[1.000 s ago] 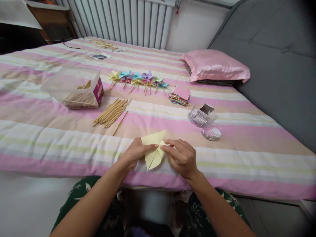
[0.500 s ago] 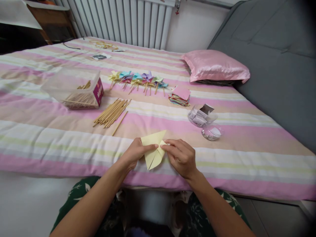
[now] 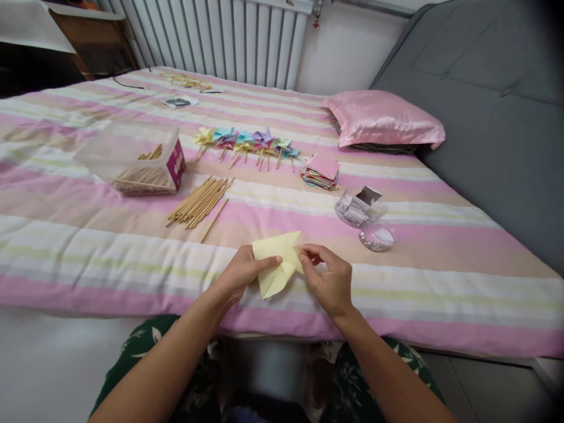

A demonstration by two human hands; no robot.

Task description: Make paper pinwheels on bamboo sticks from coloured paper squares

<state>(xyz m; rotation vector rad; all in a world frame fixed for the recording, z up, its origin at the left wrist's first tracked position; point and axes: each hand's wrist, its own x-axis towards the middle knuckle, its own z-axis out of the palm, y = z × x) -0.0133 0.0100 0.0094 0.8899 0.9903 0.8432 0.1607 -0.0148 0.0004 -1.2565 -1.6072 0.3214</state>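
A pale yellow sheet of paper, slit from its corners and partly folded in, is held just over the near part of the bed. My left hand grips its left side, the thumb pressing near the middle on a folded-in flap. At the right edge, my right hand pinches a corner of the paper between thumb and fingertips. Beyond my hands lie a bundle of thin wooden sticks and one separate stick. Several finished paper pinwheels on sticks lie in a row farther back.
On the striped bedspread stand a clear plastic box with sticks, a stack of coloured paper, a clear tub of small packets and a round dish of small metal pieces. A pink pillow lies by the grey headboard.
My right hand has moved from the flap near the paper's middle out to its right corner. One flap now stays folded under my left thumb.
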